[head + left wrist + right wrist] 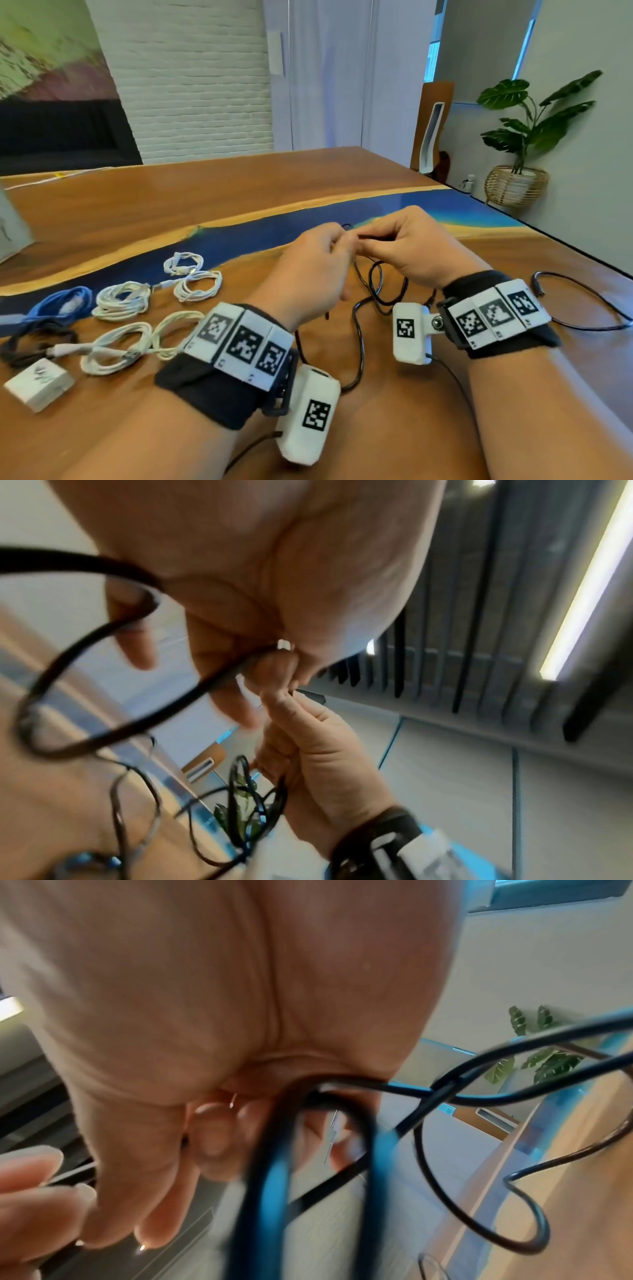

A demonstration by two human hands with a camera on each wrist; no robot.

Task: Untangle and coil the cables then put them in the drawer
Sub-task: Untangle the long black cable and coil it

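Together both hands (363,251) pinch the black cable (358,329).

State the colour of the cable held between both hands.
Black. The cable pinched by the left hand and right hand shows best in the head view.

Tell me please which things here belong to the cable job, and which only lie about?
Job: black cable, pinched by left hand and right hand; white coils; blue cable.
Lying about: white box, potted plant, table.
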